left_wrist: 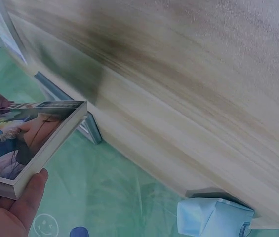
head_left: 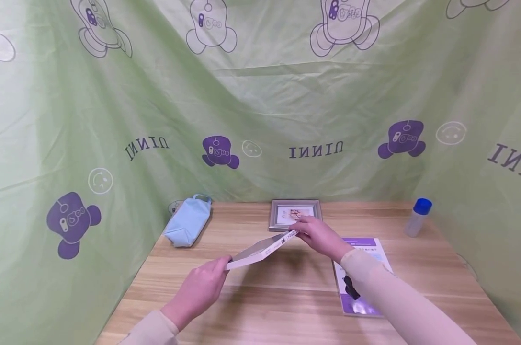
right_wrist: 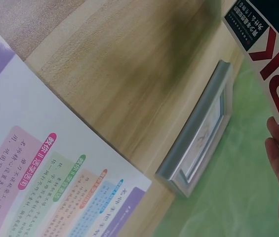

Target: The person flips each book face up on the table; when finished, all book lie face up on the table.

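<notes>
Held above the wooden table (head_left: 286, 292), tilted, near corner lower than far corner: a thin book (head_left: 260, 250), lifted clear of the tabletop in front of the silver picture frame (head_left: 295, 214). Near corner pinched by the left hand (head_left: 198, 290), thumb on top and fingers curled underneath; from the left wrist, thumb tip seen pressed against the book's lower edge, page block and colourful cover facing the camera. Far corner gripped by the right hand (head_left: 320, 235), fingers curled over the top edge just in front of the frame; from the right wrist, only fingertips at the picture's right border, touching a cover with large red letters.

Lying flat to the right of the frame, nearer the person: a purple-and-white booklet (head_left: 359, 278), partly covered by the right forearm. To the left of the frame, at the table's back left corner: a light blue pouch (head_left: 188, 221). To the far right of the frame, near the table's right edge: a small clear bottle with a blue cap (head_left: 417, 216).

Hard to make out: the book's title, cut off and upside down in the right wrist view; the picture inside the frame, too small; most of the left-hand fingers, hidden beneath the book. Behind the frame, green printed cloth (head_left: 260, 96) on all sides.
</notes>
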`<action>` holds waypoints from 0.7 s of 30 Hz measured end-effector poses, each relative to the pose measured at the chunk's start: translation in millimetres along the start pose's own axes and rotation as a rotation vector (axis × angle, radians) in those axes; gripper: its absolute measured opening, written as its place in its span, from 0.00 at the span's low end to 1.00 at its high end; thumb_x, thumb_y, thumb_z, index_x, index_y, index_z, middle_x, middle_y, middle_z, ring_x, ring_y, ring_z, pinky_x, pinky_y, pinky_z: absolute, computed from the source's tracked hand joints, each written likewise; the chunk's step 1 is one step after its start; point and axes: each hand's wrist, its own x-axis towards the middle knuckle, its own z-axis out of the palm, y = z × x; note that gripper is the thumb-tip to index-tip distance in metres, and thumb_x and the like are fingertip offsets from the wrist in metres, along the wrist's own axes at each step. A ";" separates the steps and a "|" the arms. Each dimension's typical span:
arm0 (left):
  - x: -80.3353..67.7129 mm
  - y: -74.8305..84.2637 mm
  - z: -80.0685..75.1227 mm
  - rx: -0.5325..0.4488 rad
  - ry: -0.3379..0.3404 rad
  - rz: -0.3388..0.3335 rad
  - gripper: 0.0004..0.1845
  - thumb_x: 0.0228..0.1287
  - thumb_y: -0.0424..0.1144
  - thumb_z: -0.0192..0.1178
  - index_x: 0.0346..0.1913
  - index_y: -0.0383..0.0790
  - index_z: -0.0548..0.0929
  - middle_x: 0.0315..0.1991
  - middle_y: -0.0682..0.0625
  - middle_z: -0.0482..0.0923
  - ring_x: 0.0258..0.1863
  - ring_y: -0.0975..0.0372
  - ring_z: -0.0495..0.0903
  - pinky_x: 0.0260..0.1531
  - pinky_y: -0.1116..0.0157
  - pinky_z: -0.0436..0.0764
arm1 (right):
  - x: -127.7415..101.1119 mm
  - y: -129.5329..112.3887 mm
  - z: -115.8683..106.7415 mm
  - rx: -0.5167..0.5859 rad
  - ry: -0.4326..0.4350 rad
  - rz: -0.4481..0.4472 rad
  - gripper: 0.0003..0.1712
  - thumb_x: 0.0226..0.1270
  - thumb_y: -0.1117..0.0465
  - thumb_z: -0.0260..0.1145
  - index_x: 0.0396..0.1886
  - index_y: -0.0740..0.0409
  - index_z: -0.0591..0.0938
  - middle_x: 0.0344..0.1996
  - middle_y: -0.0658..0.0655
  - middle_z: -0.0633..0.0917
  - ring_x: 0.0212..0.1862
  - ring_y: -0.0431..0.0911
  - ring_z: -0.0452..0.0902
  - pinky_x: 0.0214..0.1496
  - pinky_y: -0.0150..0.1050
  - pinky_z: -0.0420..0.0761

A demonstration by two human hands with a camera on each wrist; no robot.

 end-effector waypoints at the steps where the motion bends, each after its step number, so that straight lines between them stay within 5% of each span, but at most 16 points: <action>1: 0.5 -0.8 -0.6 -0.001 -0.001 -0.003 0.19 0.85 0.43 0.43 0.52 0.33 0.80 0.36 0.45 0.87 0.31 0.58 0.88 0.25 0.61 0.87 | 0.9 -0.3 -1.0 0.002 -0.004 0.003 0.16 0.63 0.70 0.76 0.50 0.59 0.90 0.40 0.55 0.87 0.44 0.50 0.84 0.50 0.48 0.85; 10: 4.5 -4.8 -3.8 -0.025 -0.002 -0.030 0.11 0.69 0.34 0.64 0.51 0.34 0.80 0.36 0.48 0.86 0.29 0.61 0.86 0.23 0.63 0.85 | 4.2 -0.6 -5.0 -0.017 -0.002 -0.004 0.14 0.64 0.69 0.75 0.49 0.58 0.90 0.41 0.55 0.87 0.45 0.50 0.84 0.52 0.49 0.84; 21: 8.6 -11.6 -5.0 -0.070 0.014 -0.114 0.12 0.66 0.30 0.67 0.50 0.36 0.80 0.31 0.53 0.82 0.24 0.65 0.80 0.20 0.64 0.82 | 5.2 -1.5 -8.2 -0.045 -0.009 0.011 0.11 0.67 0.66 0.74 0.48 0.58 0.89 0.45 0.56 0.88 0.50 0.52 0.84 0.58 0.50 0.83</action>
